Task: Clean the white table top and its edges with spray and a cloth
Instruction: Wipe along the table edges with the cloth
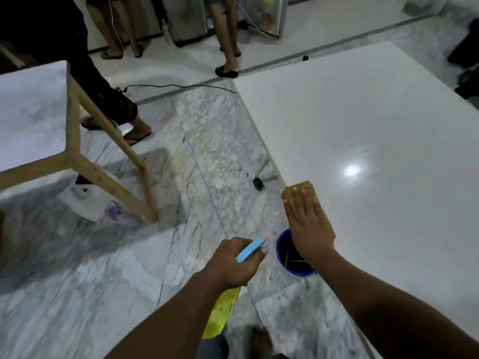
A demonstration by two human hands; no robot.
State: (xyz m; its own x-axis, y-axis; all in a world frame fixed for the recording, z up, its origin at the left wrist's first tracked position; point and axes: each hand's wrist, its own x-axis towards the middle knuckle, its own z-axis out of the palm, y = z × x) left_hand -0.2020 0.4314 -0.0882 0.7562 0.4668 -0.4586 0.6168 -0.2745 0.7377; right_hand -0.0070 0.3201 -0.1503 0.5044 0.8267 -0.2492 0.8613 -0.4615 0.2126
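Observation:
The white table top (375,130) fills the right half of the view, its left edge running diagonally toward me. My right hand (307,226) lies flat with straight fingers on a tan cloth (300,189), pressing it onto the table right at that left edge. My left hand (237,260) grips a spray bottle (220,310) with a yellow-green body and a light blue trigger head, held over the floor to the left of the table.
A blue bucket (283,251) stands on the marble floor beside the table edge, under my right wrist. A wooden-legged table (33,112) stands at left with bags beneath. Several people's legs are at the back and left. A black cable (181,86) crosses the floor.

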